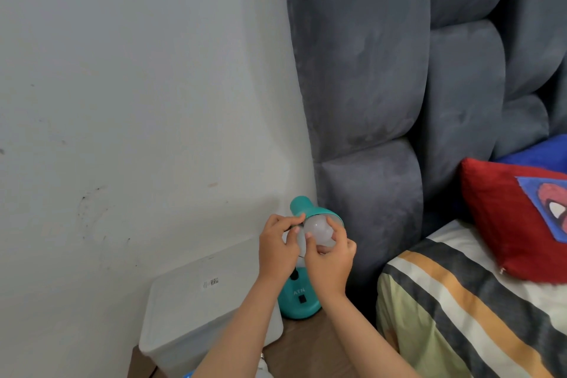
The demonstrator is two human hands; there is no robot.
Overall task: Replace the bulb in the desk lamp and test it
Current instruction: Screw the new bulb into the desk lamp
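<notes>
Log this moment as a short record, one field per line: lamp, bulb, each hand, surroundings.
lamp: teal desk lamp, base on a wooden surface, shade tipped toward the camera
bulb: white bulb at the shade's mouth; whether it is seated cannot be told
left hand: left hand at the shade's rim, fingers beside the bulb
right hand: right hand gripping the bulb
surroundings: white box left of the lamp, grey headboard behind, red pillow on striped bedding

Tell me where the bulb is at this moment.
In the head view the bulb sits low and centre, at the mouth of the teal lamp shade, gripped by the right hand, with the left hand beside it.
</notes>
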